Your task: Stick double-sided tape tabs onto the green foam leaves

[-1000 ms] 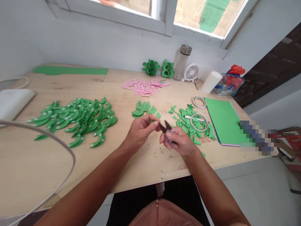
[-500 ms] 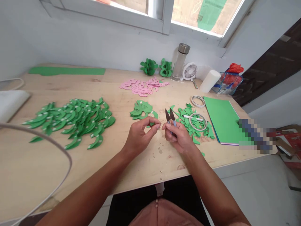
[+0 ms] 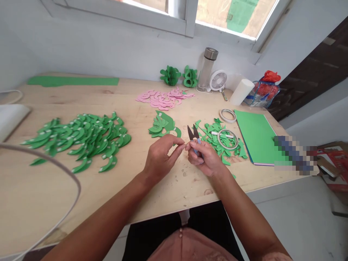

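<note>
My right hand (image 3: pixel 204 156) is closed around a pair of small scissors (image 3: pixel 193 135) with dark blades and blue handles. The blades point away from me and stand apart. Beside it, my left hand (image 3: pixel 160 156) is closed in a pinch, its thumb and fingertips almost meeting the right fingertips. Whatever lies in that pinch is too small to make out. Just beyond the left hand are curved green paper cutouts (image 3: pixel 160 127) bearing small white tape pieces. To the right of the scissors lie green paper scraps (image 3: pixel 213 128), with a tape roll (image 3: pixel 237 145) on them.
A large pile of taped green cutouts (image 3: pixel 89 136) spreads on the left. Pink cutouts (image 3: pixel 163 99) lie farther back, before two green paper ornaments (image 3: pixel 170 76), a glass bottle (image 3: pixel 208 69) and a white fan (image 3: pixel 218 80). Green sheets (image 3: pixel 262 137) lie right; a cable (image 3: pixel 77 181) curves at left.
The hands have come closer together at the fingertips. One green cutout beyond the left hand now stands up higher. The whole view has shifted slightly.
</note>
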A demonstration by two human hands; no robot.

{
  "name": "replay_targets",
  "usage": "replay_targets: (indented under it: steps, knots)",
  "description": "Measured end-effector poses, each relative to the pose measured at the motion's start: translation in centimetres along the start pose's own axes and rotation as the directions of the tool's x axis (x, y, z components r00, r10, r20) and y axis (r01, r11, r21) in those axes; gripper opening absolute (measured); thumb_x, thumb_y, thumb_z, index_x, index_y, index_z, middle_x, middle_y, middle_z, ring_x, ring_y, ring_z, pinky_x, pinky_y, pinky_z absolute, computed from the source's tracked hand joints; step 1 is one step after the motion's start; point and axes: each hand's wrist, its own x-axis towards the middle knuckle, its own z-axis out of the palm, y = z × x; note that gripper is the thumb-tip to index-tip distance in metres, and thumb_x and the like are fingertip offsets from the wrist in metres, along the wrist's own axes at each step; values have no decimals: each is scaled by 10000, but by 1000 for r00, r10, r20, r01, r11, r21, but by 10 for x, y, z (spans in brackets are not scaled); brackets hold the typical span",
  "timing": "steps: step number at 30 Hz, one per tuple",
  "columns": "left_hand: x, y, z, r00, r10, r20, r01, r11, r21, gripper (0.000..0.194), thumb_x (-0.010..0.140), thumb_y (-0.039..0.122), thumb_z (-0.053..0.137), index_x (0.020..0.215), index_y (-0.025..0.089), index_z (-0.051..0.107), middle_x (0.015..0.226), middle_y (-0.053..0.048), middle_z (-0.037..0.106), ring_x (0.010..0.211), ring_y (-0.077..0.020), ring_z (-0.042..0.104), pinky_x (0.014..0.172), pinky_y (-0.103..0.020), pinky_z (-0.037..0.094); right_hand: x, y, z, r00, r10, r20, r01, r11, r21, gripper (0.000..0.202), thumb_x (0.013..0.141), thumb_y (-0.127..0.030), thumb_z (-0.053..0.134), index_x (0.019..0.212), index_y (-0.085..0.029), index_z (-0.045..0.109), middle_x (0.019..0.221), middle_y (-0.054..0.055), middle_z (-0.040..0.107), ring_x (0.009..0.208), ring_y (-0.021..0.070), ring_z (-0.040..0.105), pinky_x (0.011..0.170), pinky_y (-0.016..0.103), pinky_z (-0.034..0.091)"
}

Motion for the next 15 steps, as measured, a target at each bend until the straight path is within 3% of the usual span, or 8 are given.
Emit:
replay_targets:
  steps: [8, 15]
  knots:
    - [-1, 1, 0, 999, -43, 28, 42, 999, 23, 62, 857, 218, 566, 821, 202, 615, 744, -26, 687, 726, -166, 639, 669, -284, 484, 0, 1, -1, 1000, -1, -4, 1, 1000, 5, 205, 738, -336, 699, 727, -142, 632, 465, -80, 468, 357, 11, 208, 387, 203, 118]
    - [-2, -3, 3, 999, 32, 6, -32, 999, 32, 28, 835, 189, 595, 851, 196, 617, 753, -36, 690, 730, -176, 634, 668, -290, 483, 0, 0, 1, 1000, -11, -15, 11, 999, 30, 237, 723, -307, 722, 655, -150, 557, 458, -94, 435, 351, 2, 218, 386, 192, 124]
